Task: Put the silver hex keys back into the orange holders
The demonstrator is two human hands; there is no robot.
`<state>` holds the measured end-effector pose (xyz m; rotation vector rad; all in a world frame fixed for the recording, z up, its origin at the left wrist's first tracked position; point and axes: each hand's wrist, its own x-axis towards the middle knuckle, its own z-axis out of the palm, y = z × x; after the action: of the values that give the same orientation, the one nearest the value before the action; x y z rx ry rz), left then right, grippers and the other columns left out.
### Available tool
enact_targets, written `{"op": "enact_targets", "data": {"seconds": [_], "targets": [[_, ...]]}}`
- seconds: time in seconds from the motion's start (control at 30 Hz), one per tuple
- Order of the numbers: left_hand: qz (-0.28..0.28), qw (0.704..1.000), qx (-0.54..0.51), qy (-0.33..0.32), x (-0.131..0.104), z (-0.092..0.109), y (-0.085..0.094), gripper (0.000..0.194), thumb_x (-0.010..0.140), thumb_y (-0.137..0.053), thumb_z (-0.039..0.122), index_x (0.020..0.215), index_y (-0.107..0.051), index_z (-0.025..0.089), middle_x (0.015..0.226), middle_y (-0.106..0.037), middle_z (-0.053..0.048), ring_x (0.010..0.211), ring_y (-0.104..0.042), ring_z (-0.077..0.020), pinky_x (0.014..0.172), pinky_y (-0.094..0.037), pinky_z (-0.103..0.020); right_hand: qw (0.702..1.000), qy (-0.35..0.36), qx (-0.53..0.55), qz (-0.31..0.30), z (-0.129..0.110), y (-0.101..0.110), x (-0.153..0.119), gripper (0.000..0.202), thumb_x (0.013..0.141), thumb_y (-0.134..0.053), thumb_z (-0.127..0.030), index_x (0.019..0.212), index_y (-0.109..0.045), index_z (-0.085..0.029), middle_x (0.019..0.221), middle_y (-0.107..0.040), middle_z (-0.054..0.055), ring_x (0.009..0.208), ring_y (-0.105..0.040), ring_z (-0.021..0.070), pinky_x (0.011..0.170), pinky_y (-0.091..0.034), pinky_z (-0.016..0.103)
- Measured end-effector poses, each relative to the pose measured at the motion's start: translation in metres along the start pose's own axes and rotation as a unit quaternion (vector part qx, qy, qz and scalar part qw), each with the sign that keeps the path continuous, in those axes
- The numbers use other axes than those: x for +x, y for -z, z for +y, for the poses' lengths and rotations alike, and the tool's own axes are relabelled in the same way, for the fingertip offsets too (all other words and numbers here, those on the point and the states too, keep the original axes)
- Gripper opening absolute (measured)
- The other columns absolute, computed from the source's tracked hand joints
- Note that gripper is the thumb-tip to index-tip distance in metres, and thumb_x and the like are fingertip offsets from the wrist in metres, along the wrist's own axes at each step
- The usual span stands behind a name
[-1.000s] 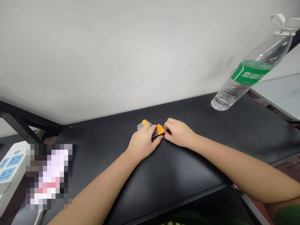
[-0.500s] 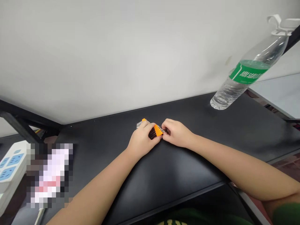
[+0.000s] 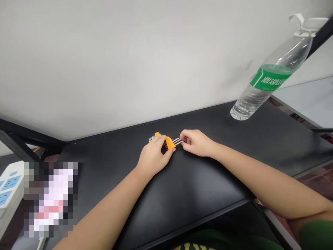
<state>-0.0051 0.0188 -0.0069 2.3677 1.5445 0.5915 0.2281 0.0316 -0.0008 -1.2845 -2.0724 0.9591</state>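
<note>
1. My left hand (image 3: 153, 155) is clamped around the orange holder (image 3: 170, 143), beneath fingers and thumb.
2. The metal keys (image 3: 177, 141) span the gap to my right hand (image 3: 198, 142), which pinches their ends.
3. Expected handling: light, stiff, slippery keys; grip the holder's sides and the keys' protruding ends.

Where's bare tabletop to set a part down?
Black tabletop is bare between the left forearm and right forearm, and between the right hand and the bottle. Crowded: the orange holder, gripped by the left hand, its metal rods pinched by the right.
</note>
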Motion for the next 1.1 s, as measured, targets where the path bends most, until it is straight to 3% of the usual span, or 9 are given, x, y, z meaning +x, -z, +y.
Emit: {"op": "enact_targets", "data": {"seconds": [0.13, 0.27, 0.4, 0.57, 0.7, 0.87, 1.1], "targets": [[0.019, 0.999, -0.031, -0.013, -0.001, 0.0, 0.001, 0.032, 0.089, -0.071, 0.042, 0.115, -0.065, 0.025, 0.102, -0.07, -0.004, 0.083, -0.065, -0.0195, 0.071, -0.052, -0.032, 0.969, -0.056, 0.227, -0.078, 0.008, 0.01, 0.004, 0.025, 0.087, -0.069, -0.029, 0.109, -0.061, -0.02, 0.085, -0.063, -0.002, 0.064, -0.062, 0.0124, 0.062, -0.048, 0.026], [0.027, 0.997, -0.059, -0.029, -0.003, 0.001, 0.002, 0.029, 0.089, -0.072, 0.04, 0.114, -0.066, 0.026, 0.094, -0.068, -0.002, 0.072, -0.06, -0.0158, 0.068, -0.05, -0.03, 0.941, -0.074, 0.296, -0.146, 0.015, 0.022, 0.006, 0.025, 0.093, -0.069, -0.038, 0.106, -0.069, -0.017, 0.081, -0.067, 0.0, 0.065, -0.062, 0.012, 0.066, -0.051, 0.027], [0.023, 0.995, -0.082, -0.052, -0.003, 0.002, 0.004, 0.026, 0.089, -0.07, 0.039, 0.112, -0.066, 0.026, 0.088, -0.065, -0.001, 0.069, -0.056, -0.0147, 0.067, -0.049, -0.029, 0.9, -0.088, 0.355, -0.237, 0.02, 0.026, 0.005, 0.038, 0.092, -0.073, -0.043, 0.119, -0.069, -0.016, 0.083, -0.07, 0.001, 0.062, -0.064, 0.0118, 0.064, -0.055, 0.027], [0.025, 0.991, -0.097, -0.088, -0.004, 0.003, 0.006, 0.025, 0.09, -0.069, 0.04, 0.109, -0.066, 0.025, 0.093, -0.067, -0.002, 0.07, -0.055, -0.0143, 0.068, -0.05, -0.029, 0.865, -0.081, 0.425, -0.253, 0.022, 0.024, 0.004, 0.031, 0.088, -0.078, -0.043, 0.097, -0.064, -0.016, 0.075, -0.072, 0.0, 0.054, -0.065, 0.0121, 0.055, -0.054, 0.025], [0.031, 0.991, -0.105, -0.082, -0.004, 0.002, 0.006, 0.026, 0.088, -0.072, 0.041, 0.108, -0.067, 0.025, 0.092, -0.067, -0.002, 0.069, -0.053, -0.0136, 0.066, -0.049, -0.028, 0.871, -0.073, 0.44, -0.207, 0.02, 0.019, 0.004, 0.033, 0.087, -0.079, -0.044, 0.088, -0.061, -0.017, 0.071, -0.071, 0.0, 0.048, -0.062, 0.0111, 0.047, -0.049, 0.022], [0.071, 0.99, -0.12, -0.015, -0.002, 0.0, 0.003, 0.031, 0.084, -0.075, 0.039, 0.11, -0.067, 0.025, 0.092, -0.067, 0.0, 0.067, -0.054, -0.0129, 0.067, -0.051, -0.028, 0.891, -0.082, 0.445, -0.039, 0.007, 0.007, 0.004, 0.036, 0.085, -0.081, -0.048, 0.081, -0.063, -0.017, 0.063, -0.06, -0.004, 0.043, -0.051, 0.007, 0.041, -0.041, 0.02], [0.073, 0.992, -0.099, 0.042, -0.001, 0.002, 0.003, 0.031, 0.081, -0.077, 0.043, 0.106, -0.067, 0.027, 0.089, -0.07, 0.003, 0.066, -0.057, -0.0133, 0.067, -0.049, -0.028, 0.881, -0.11, 0.455, 0.071, -0.005, 0.001, 0.002, 0.042, 0.08, -0.084, -0.053, 0.075, -0.062, -0.017, 0.063, -0.057, -0.004, 0.044, -0.052, 0.0082, 0.042, -0.046, 0.023]]}}
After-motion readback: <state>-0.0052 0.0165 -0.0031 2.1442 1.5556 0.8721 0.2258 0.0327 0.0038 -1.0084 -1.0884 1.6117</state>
